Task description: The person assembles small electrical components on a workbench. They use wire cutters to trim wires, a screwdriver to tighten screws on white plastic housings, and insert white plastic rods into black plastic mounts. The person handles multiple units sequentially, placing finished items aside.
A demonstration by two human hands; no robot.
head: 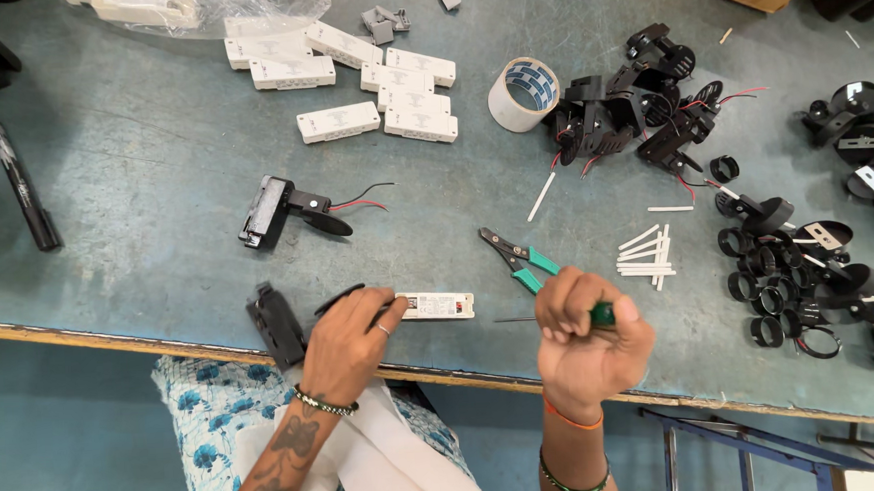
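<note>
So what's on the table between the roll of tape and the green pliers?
In the head view, one thin white stick lies slanted on the bare table between the roll of tape and the green pliers. Nothing else lies there.

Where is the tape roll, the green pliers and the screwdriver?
tape roll [523,93], head view, on its outer white side.
green pliers [516,257], head view, at the pivot.
screwdriver [524,319], head view, on the thin shaft left of the right hand [590,337].
</note>
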